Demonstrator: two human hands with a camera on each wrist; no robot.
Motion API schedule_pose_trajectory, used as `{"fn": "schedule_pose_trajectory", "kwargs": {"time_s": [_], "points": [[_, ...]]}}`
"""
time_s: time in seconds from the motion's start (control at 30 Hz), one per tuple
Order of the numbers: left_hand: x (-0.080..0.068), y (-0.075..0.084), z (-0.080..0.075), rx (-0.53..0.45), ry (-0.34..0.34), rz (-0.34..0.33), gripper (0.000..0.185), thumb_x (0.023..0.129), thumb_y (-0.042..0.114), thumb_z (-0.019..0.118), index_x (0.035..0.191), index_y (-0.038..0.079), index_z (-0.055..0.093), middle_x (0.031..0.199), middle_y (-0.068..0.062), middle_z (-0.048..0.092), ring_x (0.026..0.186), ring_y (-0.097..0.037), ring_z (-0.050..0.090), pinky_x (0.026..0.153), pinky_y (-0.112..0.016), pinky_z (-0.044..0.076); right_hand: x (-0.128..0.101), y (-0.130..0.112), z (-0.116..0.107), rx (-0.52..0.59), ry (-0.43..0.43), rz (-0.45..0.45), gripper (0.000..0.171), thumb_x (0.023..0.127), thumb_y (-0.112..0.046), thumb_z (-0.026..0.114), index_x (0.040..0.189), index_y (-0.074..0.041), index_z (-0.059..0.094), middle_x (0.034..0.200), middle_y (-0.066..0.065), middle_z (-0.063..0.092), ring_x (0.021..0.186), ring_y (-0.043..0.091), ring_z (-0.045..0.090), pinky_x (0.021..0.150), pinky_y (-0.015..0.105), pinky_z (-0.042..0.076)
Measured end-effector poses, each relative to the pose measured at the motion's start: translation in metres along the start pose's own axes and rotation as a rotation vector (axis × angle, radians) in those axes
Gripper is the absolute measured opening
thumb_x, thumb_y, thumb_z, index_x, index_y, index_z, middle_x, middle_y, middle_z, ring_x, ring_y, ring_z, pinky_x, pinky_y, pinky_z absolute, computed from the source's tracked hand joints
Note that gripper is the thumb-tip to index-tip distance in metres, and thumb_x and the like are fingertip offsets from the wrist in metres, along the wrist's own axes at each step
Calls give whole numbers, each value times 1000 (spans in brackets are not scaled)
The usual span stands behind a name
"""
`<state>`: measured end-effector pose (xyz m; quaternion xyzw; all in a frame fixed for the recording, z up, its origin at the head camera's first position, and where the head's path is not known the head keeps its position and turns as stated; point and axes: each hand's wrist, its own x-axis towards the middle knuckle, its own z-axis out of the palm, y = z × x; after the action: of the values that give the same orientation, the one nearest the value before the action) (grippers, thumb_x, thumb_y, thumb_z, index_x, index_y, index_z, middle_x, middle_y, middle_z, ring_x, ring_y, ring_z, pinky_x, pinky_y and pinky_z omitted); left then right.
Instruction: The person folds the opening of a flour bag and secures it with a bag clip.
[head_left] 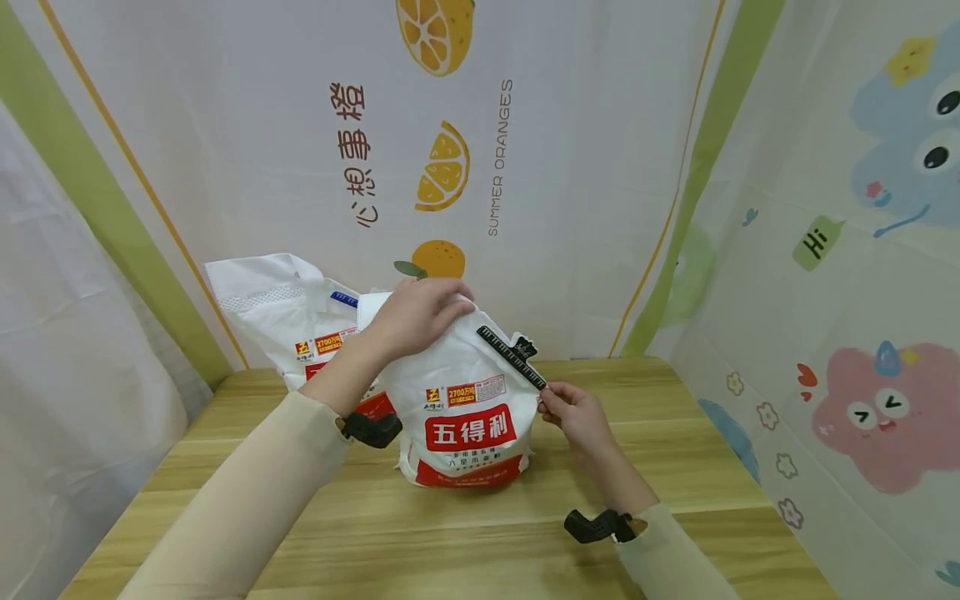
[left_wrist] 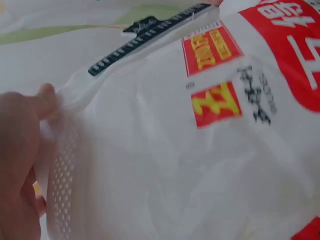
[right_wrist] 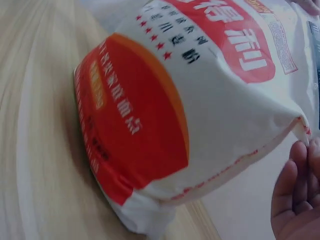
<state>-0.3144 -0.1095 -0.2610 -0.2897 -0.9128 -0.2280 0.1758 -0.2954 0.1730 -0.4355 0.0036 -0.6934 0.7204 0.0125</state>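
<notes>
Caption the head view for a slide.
Left hand grips the flour bag's top while right hand pinches the black clip.

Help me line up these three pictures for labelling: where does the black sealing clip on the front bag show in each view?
Head: the black clip slants across the front bag's upper right corner, its lower end at the right hand.
Left wrist: the clip runs along the top edge, above the left hand.
Right wrist: not clearly in it.
Shared landmark: the bag's red label.
</notes>
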Motion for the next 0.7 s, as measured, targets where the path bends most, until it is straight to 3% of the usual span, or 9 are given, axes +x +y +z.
{"fn": "schedule_pose_trajectory", "kwargs": {"time_s": [0.3, 0.5, 0.7], "points": [[-1, -3, -6, -48, 72, 12, 20, 113, 25, 63, 118, 11, 76, 111, -7, 80, 97, -26, 71, 90, -44, 58, -4, -4, -4, 6, -24, 3, 28, 111, -8, 64, 129, 14, 66, 94, -3, 74, 82, 8, 70, 77, 21, 62], [4, 2, -4, 19, 90, 1, 18, 112, 24, 65, 116, 11, 76, 110, -7, 81, 97, -27, 72, 93, -44, 58, -6, -4, -1, -15, 5, 43, 27, 111, -12, 65, 123, 11, 70, 95, 0, 75, 83, 10, 70, 76, 21, 62], [6, 3, 0, 80, 124, -28, 18, 111, 25, 66, 116, 13, 78, 112, -5, 82, 102, -27, 72, 101, -51, 50, -4, -4, 0, 53, -1, 78, 15, 111, -6, 62, 110, 5, 73, 90, -1, 71, 82, 10, 67, 76, 21, 60]]}}
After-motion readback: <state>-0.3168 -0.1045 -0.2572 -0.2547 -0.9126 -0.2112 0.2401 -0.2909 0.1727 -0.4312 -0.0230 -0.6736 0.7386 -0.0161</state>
